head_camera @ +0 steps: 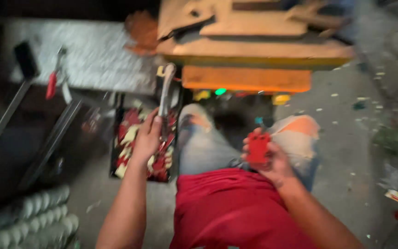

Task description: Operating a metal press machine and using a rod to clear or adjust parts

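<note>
left hand (147,137) closed round a metal tool (166,90) over the tray of red and pale parts (124,152), seemingly within reach; right hand (272,161) gripped a red block (258,147) above the knee, blurred.

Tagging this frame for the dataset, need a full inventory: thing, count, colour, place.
tool: 1, silver-grey, held upright over the tray
tray: 1, black, on floor at left knee, full of red and cream parts
red part: 1, red, above right thigh
pliers: 1, red handle, on grey surface upper left
wooden bench: 1, tan and orange, top centre
bars: 2, dark metal, slanting at left
ribbed roll: 1, pale grey, bottom left
floor: grey, littered with scraps
jeans: pale, worn, centre
shirt: red, bottom centre
left hand: grips the tool
right hand: holds the red part
</note>
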